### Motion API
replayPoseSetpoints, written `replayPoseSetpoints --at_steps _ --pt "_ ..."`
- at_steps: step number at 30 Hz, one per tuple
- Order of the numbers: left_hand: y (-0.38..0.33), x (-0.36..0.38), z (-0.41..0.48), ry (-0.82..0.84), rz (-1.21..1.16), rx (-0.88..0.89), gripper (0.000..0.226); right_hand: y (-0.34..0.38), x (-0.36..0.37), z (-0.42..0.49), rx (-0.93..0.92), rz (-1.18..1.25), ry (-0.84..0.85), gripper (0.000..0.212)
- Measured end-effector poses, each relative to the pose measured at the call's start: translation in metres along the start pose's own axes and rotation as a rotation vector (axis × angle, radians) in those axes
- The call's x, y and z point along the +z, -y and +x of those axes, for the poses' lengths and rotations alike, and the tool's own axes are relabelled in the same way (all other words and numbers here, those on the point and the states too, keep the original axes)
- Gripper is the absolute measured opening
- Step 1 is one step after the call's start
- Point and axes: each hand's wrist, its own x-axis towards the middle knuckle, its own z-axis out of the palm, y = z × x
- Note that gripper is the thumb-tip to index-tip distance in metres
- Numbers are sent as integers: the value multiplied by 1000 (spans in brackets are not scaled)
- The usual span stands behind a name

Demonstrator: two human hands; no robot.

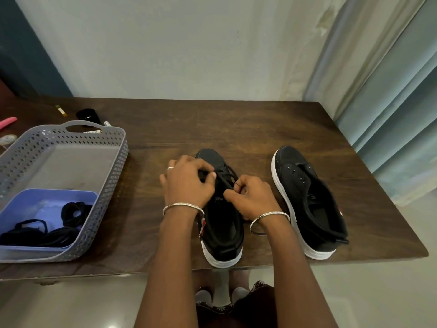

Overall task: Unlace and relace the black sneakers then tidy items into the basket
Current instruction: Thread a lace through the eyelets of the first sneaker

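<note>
- Black sneakers: both stand on the wooden table (260, 129), toes pointing far. The left sneaker (222, 228) sits at the near centre under both hands. The right sneaker (307, 200) stands apart to its right with bare eyelets.
- Step in hand (judged): working the lace (225, 179) through the far eyelets of the left sneaker. Whether it is being drawn out or threaded in cannot be told.
- Doing it well: hold the shoe steady with one hand and feed the lace tip straight through one eyelet at a time. Keep the two ends even and take up slack row by row, so that no crossing twists.
- Left hand (189, 183): palm down over the toe-side rows, with fingers curled and thumb and forefinger pinching the lace close to the eyelets.
- Right hand (253, 197): near the tongue, knuckles up, with its fingertips closed tightly on the lace just beside the left hand.
- Both wrists hover above the shoe's opening, forearms reaching in from the near edge.
- Basket (113, 176): grey and perforated, at the left of the table. It holds a blue tray (28, 202) with coiled black cords (73, 209), probably spare laces.
</note>
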Motion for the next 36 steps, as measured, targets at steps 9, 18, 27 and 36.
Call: replayPoseSetpoints --at_steps 9,18,27,36 --pt "-14 10 -2 12 121 -27 11 -2 -1 1 -21 -13 1 14" --pt "30 13 23 20 -1172 -999 33 -2 -1 -1 -36 -12 4 15" --pt "-5 -3 4 -198 -440 -120 12 -5 1 2 -43 -29 7 17" --pt "-11 6 -4 48 95 -12 9 -7 0 2 -44 -33 3 19"
